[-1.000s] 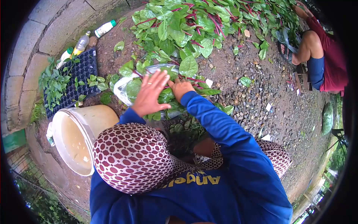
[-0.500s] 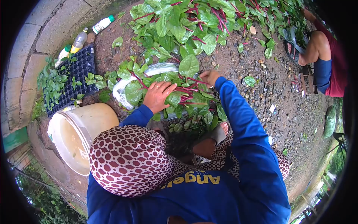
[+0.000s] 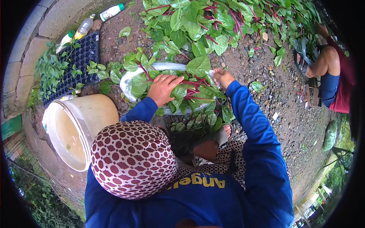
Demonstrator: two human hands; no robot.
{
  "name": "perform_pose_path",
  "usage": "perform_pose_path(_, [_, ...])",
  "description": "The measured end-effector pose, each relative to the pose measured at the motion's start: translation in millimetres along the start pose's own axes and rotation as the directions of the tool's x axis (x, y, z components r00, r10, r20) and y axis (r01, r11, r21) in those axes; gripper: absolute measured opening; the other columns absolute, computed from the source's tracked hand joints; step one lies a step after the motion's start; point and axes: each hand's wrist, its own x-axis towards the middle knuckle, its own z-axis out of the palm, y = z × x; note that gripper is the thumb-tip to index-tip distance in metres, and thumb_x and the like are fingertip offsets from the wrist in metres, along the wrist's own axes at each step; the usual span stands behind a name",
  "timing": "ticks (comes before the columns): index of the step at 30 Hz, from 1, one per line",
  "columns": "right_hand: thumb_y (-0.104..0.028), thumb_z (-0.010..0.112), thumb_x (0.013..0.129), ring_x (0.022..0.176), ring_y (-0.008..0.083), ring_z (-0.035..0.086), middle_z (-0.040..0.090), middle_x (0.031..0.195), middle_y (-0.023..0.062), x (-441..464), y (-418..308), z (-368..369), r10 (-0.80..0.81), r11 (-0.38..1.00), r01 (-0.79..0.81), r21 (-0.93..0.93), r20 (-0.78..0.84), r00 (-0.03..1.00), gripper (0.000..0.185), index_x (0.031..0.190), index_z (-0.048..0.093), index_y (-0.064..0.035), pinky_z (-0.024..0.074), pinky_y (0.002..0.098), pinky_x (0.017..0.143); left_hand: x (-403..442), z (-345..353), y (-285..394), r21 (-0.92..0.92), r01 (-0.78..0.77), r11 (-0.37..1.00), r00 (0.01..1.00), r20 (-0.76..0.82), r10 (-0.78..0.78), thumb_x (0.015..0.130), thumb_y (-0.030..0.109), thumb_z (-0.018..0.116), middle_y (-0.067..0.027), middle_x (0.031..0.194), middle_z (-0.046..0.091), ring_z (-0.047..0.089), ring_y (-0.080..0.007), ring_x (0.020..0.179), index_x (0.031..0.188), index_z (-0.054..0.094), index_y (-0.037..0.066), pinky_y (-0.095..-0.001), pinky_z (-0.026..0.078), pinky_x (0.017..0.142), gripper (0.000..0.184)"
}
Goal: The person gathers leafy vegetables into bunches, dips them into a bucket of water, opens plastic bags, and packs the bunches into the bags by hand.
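Observation:
A clear plastic bag (image 3: 169,66) lies on the ground in front of me, with red-stemmed leafy greens (image 3: 192,91), like Malabar spinach, inside its mouth. My left hand (image 3: 163,90) lies flat on the leaves and stems at the bag's left half, fingers stretched out. At the right end of the bag, my right hand (image 3: 223,78) pinches the plastic edge between thumb and fingers. Some leaves stick out past the rim on the left. A large leaf (image 3: 198,67) rests over the far edge.
A big heap of greens (image 3: 190,26) spreads beyond the bag. To the left stand a white bucket (image 3: 97,114) of cloudy water, a black seedling tray (image 3: 81,62) and several bottles (image 3: 84,27). Another person (image 3: 330,72) sits at the right by the heap, on stony soil.
My right hand has shifted slightly outward and now holds the bag's edge, which is drawn up around the stem ends. My left hand remains on the leaves. The view has shifted a little.

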Motion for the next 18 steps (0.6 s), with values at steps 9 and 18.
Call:
perform_pose_path(9, [-0.015, 0.062, 0.081, 0.064, 0.0144, 0.056, 0.061, 0.076, 0.0062, -49.1, -49.2, -10.4, 0.057, 0.83, 0.022, -0.557, 0.124, 0.991, 0.031, 0.108, 0.056, 0.001, 0.0445, 0.0255, 0.057, 13.1, 0.9, -8.5, -0.002, 0.111, 0.994, 0.992, 0.054, -0.11, 0.053, 0.02, 0.081, -0.008, 0.113, 0.056, 0.052, -0.0269, 0.106, 0.131, 0.041, 0.018, -0.0393, 0.039, 0.094, 0.088])
perform_pose_path(18, [-0.013, 0.053, 0.088, 0.054, 0.0072, 0.042, 0.048, 0.065, -0.0027, -28.2, -105.1, 38.6, -0.042, 0.999, 0.038, -0.023, -0.186, 0.982, 0.018, 0.101, 0.059, -0.002, 0.033, 0.0209, 0.048, 49.7, -35.4, 35.5, 0.035, 0.054, 0.998, 0.995, -0.084, -0.05, 0.064, 0.042, 0.075, -0.009, 0.1, 0.056, 0.053, -0.0259, 0.098, 0.131, 0.04, 0.009, -0.0383, 0.04, 0.081, 0.082])
